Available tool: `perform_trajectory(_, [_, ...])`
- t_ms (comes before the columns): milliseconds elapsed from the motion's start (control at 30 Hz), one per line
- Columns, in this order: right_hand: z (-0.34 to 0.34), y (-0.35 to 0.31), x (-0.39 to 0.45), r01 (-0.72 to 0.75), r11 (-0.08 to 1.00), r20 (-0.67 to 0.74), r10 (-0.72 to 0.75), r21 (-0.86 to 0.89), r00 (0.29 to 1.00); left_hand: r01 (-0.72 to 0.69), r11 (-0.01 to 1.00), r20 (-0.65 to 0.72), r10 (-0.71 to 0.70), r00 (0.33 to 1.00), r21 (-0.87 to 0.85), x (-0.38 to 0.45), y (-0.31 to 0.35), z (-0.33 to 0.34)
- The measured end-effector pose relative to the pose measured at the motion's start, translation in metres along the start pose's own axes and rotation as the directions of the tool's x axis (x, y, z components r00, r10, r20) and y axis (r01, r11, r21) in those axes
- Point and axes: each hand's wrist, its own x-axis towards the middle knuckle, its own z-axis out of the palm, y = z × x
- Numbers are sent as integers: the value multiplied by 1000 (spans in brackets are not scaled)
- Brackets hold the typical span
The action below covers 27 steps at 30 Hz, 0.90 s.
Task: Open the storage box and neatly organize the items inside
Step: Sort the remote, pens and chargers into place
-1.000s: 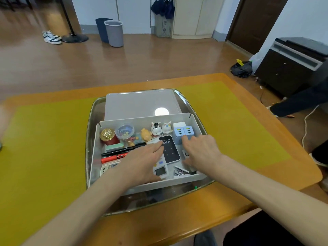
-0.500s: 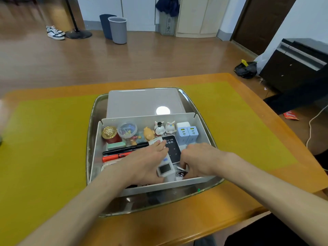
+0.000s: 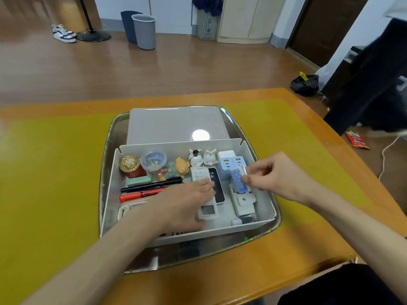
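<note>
The open white plastic storage box (image 3: 265,195) is sitting in a shiny metal tray (image 3: 105,172) in the middle of the wooden bench (image 3: 308,249), and its flat white lid (image 3: 167,124) is lying just behind it, at 12 o'clock, so the opening step looks done. The right hand (image 3: 279,175) is pinching a small blue spotted case with a white end (image 3: 239,180) between thumb and fingertips and is lifting it over the right side of the box, at about 3 o'clock; the grip is closed on the case and nothing else. It is probably looking for a tidy spot for it. The left hand (image 3: 187,203) is lying flat with straight fingers on a long white remote with a little screen (image 3: 204,194), maybe to keep it from sliding; that grip is not curled around anything. A black smooth phone-like slab (image 3: 218,186) is lying right beside the remote. Along the far wall, at 12 o'clock, small things are standing in a row: a red jar with a bumpy gold lid (image 3: 131,166), a clear round tub of coloured pins (image 3: 153,161), a yellow toy animal (image 3: 181,167), two white bunny figures (image 3: 201,157) and pale blue square chargers (image 3: 229,165). At 9 o'clock a black pen (image 3: 152,186) and an orange marker (image 3: 136,195) are lying side by side, already looking neat.
</note>
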Motion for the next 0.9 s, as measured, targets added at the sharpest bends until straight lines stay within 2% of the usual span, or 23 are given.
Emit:
perform_trajectory(100, [0,1,1,-28,939,-64,53,344,997,-48,998,-62,50,997,35,4,1,9])
perform_trajectory(200, [1,3,3,-88,747,-29,142,659,989,-36,998,-146,44,988,56,7,-1,12])
perform_trajectory(233, [2,3,3,-93,699,-11,143,709,990,-28,999,-158,35,987,44,6,-1,12])
perform_trajectory(300, [3,3,3,-94,714,6,125,694,992,-12,1000,-153,13,988,4,5,0,13])
perform_trajectory(433, [10,-2,4,-95,846,-7,115,524,993,47,998,-106,-52,993,-50,3,3,5])
perform_trajectory(600, [27,-12,6,-114,936,4,119,332,993,147,984,-74,-154,985,-96,-22,-10,-32])
perform_trajectory(667, [39,-20,11,-140,969,41,134,201,990,216,975,-75,-220,973,-57,-41,-19,-48])
perform_trajectory(733, [55,-27,19,-85,996,56,86,-23,995,297,955,-49,-296,954,13,-62,-25,-57])
perform_trajectory(800, [74,-35,27,6,960,34,4,-278,999,357,930,1,-358,934,87,-77,-25,-59])
perform_trajectory(900, [97,-43,39,89,783,3,-111,-616,994,385,911,56,-396,916,149,-87,-20,-56])
